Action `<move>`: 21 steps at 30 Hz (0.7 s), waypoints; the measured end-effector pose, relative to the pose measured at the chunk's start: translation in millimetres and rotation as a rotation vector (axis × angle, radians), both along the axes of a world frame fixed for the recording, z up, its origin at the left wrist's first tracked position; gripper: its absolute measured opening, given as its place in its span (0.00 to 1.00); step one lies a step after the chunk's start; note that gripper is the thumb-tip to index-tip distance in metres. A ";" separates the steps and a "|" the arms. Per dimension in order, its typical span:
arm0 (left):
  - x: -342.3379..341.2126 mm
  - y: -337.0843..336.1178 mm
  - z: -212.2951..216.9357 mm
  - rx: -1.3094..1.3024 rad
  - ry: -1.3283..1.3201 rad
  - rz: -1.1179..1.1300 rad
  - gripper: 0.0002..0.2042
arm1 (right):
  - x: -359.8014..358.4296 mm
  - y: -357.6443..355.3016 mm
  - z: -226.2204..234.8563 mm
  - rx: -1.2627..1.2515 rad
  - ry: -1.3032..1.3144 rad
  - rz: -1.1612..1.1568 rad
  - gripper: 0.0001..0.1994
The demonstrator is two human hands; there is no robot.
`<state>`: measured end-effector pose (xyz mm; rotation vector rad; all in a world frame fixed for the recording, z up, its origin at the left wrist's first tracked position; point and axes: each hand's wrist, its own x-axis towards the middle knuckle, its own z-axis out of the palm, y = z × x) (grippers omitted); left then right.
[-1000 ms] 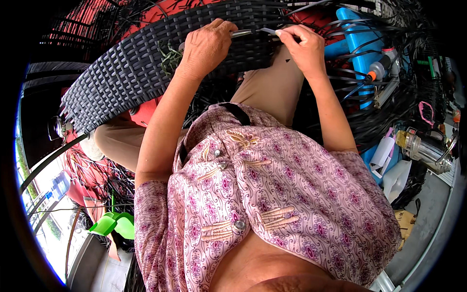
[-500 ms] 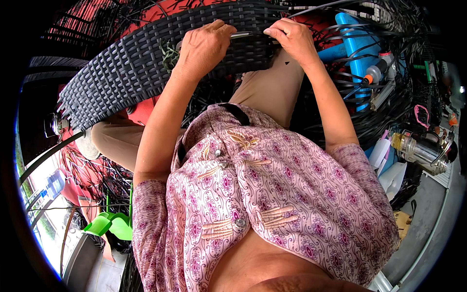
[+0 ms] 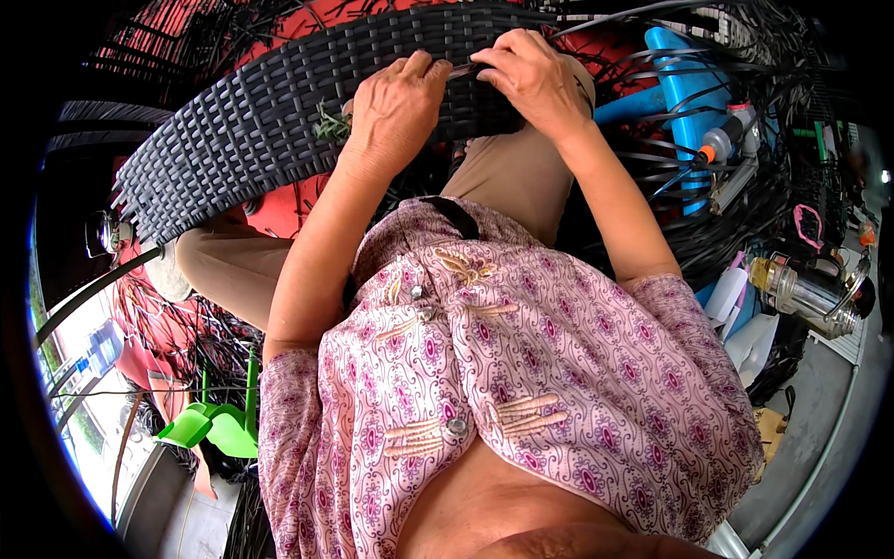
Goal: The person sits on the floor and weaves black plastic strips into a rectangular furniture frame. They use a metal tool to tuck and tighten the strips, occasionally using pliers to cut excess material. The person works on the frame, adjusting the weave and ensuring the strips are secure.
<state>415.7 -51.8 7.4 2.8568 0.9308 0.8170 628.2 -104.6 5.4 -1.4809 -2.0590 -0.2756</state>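
A curved panel of dark grey woven strips [image 3: 270, 121] lies across my lap, its right part under both hands. My left hand [image 3: 396, 104] is closed around a slim metal tool [image 3: 460, 70], whose shiny end sticks out past the fingertips toward the right. The tool's exact kind is hidden by the hand. A ragged grey-green tie [image 3: 331, 124] shows beside that hand. Close to the tool's end, my right hand [image 3: 538, 82] has its thumb and fingers bent together over the panel's upper right. Whatever is between them is too small to make out.
Loose black strips [image 3: 745, 224] heap up on the right around a blue plastic piece [image 3: 689, 102] and a bottle with an orange tip [image 3: 726, 135]. A glass jar [image 3: 796, 293] lies lower right. Green scoops [image 3: 219, 429] sit lower left, near red sheeting [image 3: 154, 321].
My right hand has shifted left and slightly down, its fingers closer to the tool. My left hand has moved slightly right and down, and less of the metal shows. The panel has barely shifted.
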 end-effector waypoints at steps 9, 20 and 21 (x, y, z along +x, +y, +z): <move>-11.8 -9.6 -4.0 -0.109 -0.043 0.082 0.12 | 6.7 14.5 6.8 0.054 0.154 0.186 0.05; -45.4 -1.4 18.1 -0.086 0.143 0.183 0.12 | -6.4 18.4 0.9 -0.348 1.225 0.258 0.12; -42.0 -1.6 20.8 -0.080 0.167 0.188 0.11 | -7.5 19.2 -1.0 -0.359 1.183 0.241 0.13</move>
